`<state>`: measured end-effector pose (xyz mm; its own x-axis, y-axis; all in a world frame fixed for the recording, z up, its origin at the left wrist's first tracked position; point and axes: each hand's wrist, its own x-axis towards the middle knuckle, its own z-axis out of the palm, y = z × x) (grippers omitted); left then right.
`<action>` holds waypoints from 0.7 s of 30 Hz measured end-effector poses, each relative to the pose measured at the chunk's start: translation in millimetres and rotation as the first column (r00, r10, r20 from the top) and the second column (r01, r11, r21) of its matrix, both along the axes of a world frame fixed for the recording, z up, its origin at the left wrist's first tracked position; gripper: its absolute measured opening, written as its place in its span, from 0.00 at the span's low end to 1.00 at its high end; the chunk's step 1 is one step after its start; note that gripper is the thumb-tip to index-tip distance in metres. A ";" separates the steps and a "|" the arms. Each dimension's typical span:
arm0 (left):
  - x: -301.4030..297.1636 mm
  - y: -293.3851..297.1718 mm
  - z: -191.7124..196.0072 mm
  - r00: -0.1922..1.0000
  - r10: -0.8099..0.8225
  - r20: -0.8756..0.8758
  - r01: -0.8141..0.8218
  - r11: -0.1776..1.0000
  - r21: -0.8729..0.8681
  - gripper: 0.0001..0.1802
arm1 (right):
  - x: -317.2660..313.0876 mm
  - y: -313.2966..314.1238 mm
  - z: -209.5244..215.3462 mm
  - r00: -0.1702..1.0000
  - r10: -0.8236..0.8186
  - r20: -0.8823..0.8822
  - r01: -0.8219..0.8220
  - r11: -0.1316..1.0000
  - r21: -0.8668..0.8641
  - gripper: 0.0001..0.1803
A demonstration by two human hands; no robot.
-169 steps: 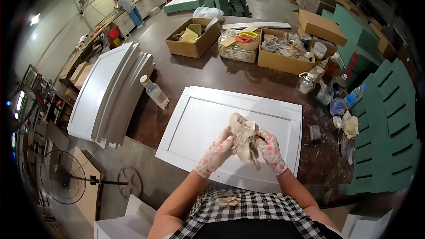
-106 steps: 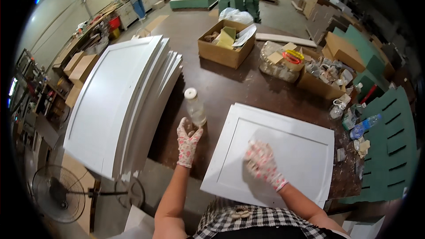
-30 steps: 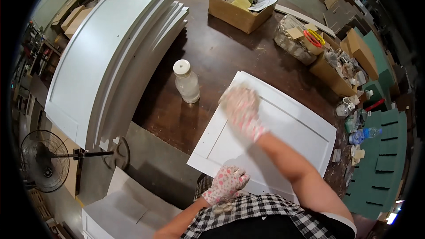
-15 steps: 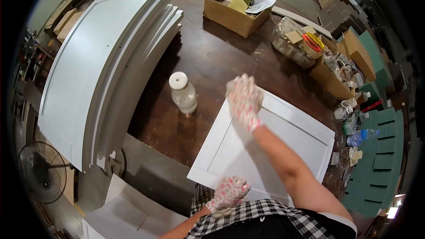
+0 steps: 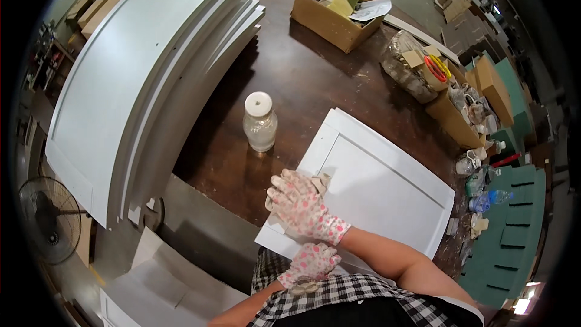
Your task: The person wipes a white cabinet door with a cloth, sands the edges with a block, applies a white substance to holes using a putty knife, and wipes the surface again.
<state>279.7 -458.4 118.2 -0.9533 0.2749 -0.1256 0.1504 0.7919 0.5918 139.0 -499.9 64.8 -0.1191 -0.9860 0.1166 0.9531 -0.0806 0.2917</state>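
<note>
White fabric gloves dotted with pink flowers on left hand and right hand; black-and-white checked garment; forearms bare.

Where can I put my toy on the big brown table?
Bare brown table lies between the stack of white panels, the bottle and the open cardboard box. The right edge is crowded with boxes and clutter. The right hand presses on the white door panel.

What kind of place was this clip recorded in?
Most likely a cabinet or furniture finishing workshop: a stack of white panel doors leans beside a dark workbench, another white door panel lies flat under the gloved right hand, and cardboard boxes of supplies sit behind.
</note>
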 end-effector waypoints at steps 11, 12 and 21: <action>28.8 43.1 -64.9 0.801 0.491 -0.344 -0.397 0.864 0.310 0.12 | 28.3 -13.1 85.5 -0.962 -0.272 -0.032 -0.272 0.933 0.235 0.27; 32.4 61.3 -93.8 0.660 0.578 -0.480 -0.429 0.815 0.390 0.12 | 32.5 1.9 71.2 -0.950 -0.297 -0.097 -0.287 0.952 -0.108 0.26; 21.8 36.8 -34.1 0.829 0.444 -0.339 -0.394 0.895 0.209 0.06 | -0.3 5.9 53.9 -0.870 -0.486 -0.083 -0.430 0.830 -0.356 0.15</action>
